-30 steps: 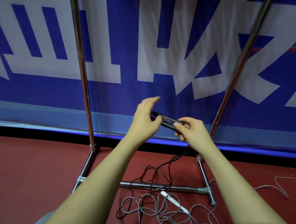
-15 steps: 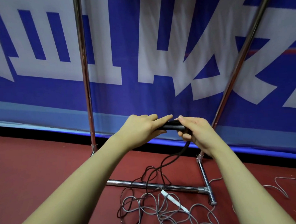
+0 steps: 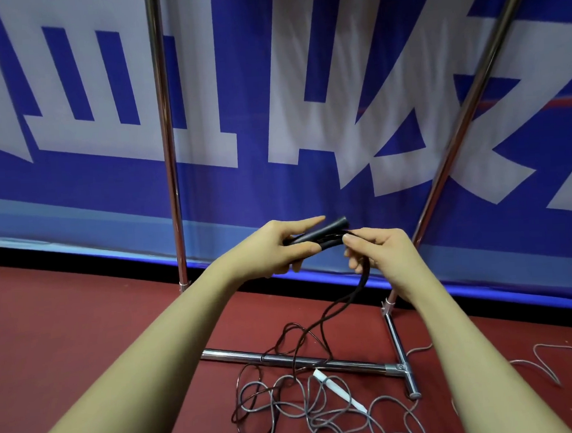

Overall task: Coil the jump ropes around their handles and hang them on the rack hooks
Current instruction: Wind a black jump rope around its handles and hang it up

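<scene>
The left hand [image 3: 280, 250] grips the pair of black cylindrical jump-rope handles [image 3: 322, 234] held side by side, now tilted with their far end raised to the right, where half a second ago they lay level under both hands. The right hand [image 3: 381, 257] has come off the handles and pinches the thin black cord [image 3: 337, 308] just beside them, apparently laying on another turn. Most of the cord trails to the red floor, over the chrome rack base bar [image 3: 320, 359], among grey rope loops [image 3: 323, 411], so coiling has barely begun.
</scene>
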